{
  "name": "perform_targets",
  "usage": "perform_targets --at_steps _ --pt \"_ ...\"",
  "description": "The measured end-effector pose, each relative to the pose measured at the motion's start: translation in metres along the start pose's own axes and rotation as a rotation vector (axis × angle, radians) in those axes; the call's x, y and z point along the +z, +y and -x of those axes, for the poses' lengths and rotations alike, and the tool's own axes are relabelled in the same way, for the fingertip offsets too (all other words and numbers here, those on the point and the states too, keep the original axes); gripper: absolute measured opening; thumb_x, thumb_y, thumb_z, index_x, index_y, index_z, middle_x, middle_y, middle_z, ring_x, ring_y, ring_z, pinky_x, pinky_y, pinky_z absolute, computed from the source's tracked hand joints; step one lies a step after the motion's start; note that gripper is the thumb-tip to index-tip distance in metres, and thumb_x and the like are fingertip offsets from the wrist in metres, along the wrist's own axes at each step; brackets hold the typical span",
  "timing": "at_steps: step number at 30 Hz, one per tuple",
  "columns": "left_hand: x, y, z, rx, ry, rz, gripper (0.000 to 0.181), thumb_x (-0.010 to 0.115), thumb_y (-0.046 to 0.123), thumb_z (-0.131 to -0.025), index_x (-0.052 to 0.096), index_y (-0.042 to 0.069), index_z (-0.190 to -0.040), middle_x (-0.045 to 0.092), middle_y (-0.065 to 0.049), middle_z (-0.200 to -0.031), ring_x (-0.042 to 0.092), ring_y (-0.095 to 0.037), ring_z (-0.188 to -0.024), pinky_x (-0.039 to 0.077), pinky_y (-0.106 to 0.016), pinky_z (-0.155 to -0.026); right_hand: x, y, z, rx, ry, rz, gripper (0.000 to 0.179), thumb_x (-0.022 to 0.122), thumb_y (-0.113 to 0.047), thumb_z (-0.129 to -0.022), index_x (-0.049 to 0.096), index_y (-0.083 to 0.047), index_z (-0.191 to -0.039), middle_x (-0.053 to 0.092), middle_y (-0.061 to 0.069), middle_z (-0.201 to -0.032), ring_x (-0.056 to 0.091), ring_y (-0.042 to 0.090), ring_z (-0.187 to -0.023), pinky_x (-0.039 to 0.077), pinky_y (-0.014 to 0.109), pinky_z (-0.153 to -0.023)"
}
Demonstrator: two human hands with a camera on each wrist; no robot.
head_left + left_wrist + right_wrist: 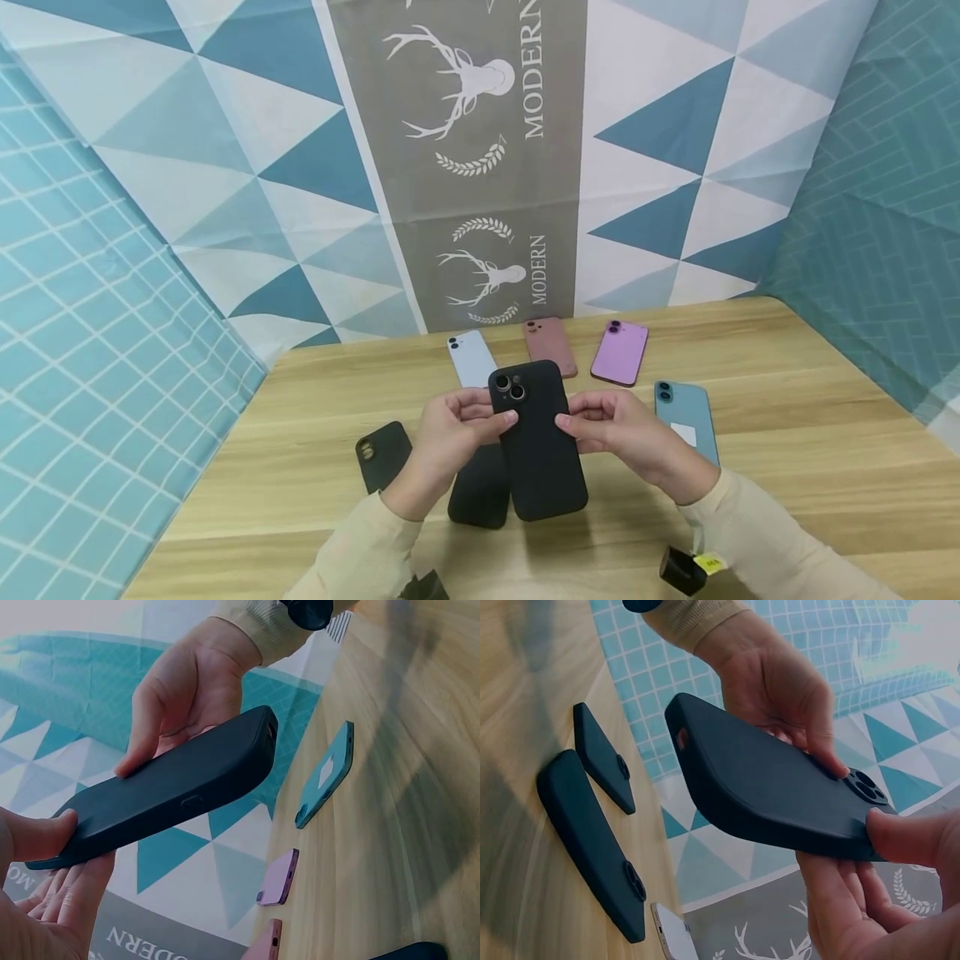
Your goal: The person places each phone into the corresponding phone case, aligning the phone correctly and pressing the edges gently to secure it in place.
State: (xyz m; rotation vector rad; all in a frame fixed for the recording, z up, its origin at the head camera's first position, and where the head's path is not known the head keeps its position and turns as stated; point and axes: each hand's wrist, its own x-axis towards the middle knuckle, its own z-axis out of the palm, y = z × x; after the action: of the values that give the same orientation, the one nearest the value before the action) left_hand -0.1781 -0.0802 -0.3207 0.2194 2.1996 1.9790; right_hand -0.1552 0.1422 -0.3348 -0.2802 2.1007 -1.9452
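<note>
Now the left wrist view picks out an oval side button [193, 802] on the black phone case [543, 458], while the right wrist view catches an end cutout [682, 739] instead. Above the desk [810, 400] it hangs, left hand [450, 433] and right hand [630, 429] each pinching a long side. Purple phone [619, 353] sits near the desk's back edge.

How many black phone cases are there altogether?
3: the held case, pinched by the left hand and right hand; the middle case, on the table, partly behind it in the head view; the leftmost case, also on the table. Others may be hidden.
</note>
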Motion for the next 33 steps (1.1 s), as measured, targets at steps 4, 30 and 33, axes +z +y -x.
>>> perform_targets --at_steps 4,30,33 --pt "0.0 0.001 0.0 0.006 0.011 0.0 0.026 0.075 0.003 -0.079 0.067 -0.006 -0.102 0.075 -0.011 -0.084 0.072 -0.01 -0.073 0.061 -0.033 -0.076 0.0 -0.003 -0.001 0.009 -0.008 0.002 0.053 0.063 -0.025 -0.093 0.05 0.014 -0.126 0.07 0.002 -0.102 0.067 0.007 -0.093 0.058 0.032 -0.088" --pt "0.002 0.002 0.006 0.052 0.003 0.007 0.028 0.073 0.009 -0.082 0.069 -0.005 -0.106 0.074 -0.005 -0.085 0.068 -0.007 -0.077 0.06 -0.033 -0.078 0.001 -0.001 0.001 -0.074 0.063 -0.092 0.009 0.063 -0.019 -0.093 0.064 -0.01 -0.094 0.068 -0.013 -0.078 0.065 0.003 -0.076 0.058 0.024 -0.075" --pt "0.002 0.004 0.007 0.058 0.032 0.004 0.026 0.074 0.007 -0.081 0.07 -0.005 -0.103 0.075 -0.007 -0.083 0.068 -0.007 -0.075 0.061 -0.031 -0.074 0.0 -0.002 0.0 -0.074 0.035 -0.099 0.017 0.064 -0.02 -0.093 0.064 -0.004 -0.1 0.069 -0.011 -0.081 0.066 0.004 -0.077 0.058 0.024 -0.077"
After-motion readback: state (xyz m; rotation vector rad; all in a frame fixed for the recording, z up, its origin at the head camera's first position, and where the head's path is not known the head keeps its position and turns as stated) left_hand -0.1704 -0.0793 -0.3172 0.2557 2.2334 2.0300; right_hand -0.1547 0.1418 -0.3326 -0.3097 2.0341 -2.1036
